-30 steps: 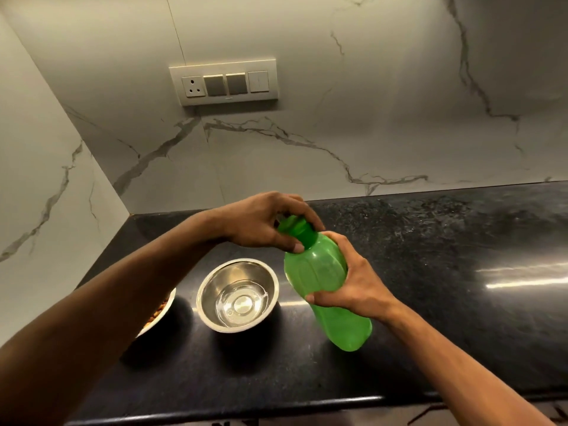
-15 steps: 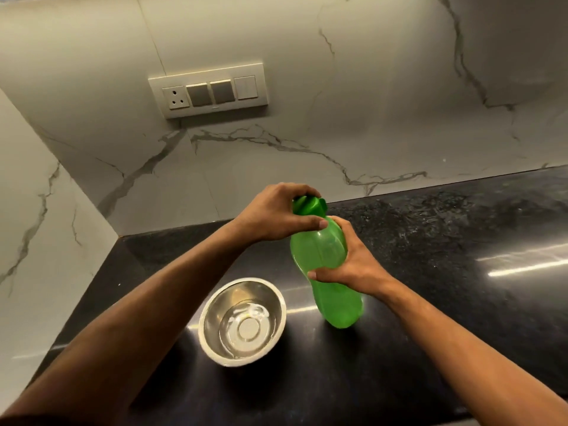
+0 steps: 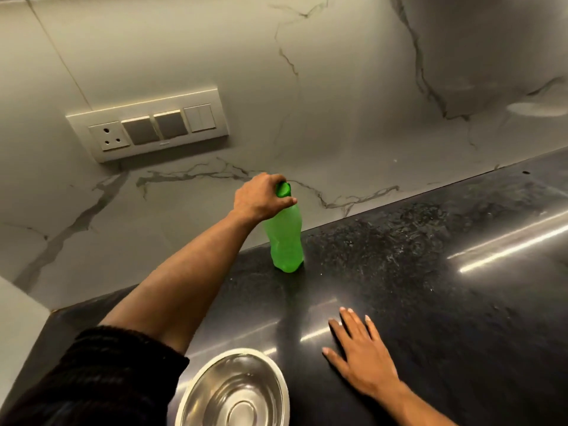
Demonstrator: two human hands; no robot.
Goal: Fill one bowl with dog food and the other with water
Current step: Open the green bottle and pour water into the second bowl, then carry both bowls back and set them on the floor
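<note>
Two hands show. At the end of a long outstretched arm, the left hand (image 3: 261,197) is curled over the top of the green bottle (image 3: 286,238), fingers wrapped around its cap (image 3: 283,189). Nearer the camera, the right hand (image 3: 362,355) lies flat on the counter with its fingers spread, holding nothing.

By size, the pale marble wall (image 3: 338,87) comes first: it fills the upper half of the view, crossed by dark grey veins, and meets a second wall face in a corner at the left. Below it runs the black stone countertop (image 3: 445,302), speckled and glossy, with bright streaks of reflected light toward the right. Next is the left arm, bare from wrist to elbow, with one dark knitted sleeve (image 3: 101,376) bunched above the elbow at the lower left.

One white switch plate (image 3: 147,124) is set in the wall, carrying one three-pin socket at its left end, two grey switches, and one white panel at its right end.

One steel bowl (image 3: 236,392) sits at the bottom edge, partly cut off by the frame, with clear water in its base. It lies between the two forearms, well apart from the bottle.

One bottle stands upright on the counter, just before the wall, its translucent green body waisted in the middle. A second bowl cannot be seen here.
</note>
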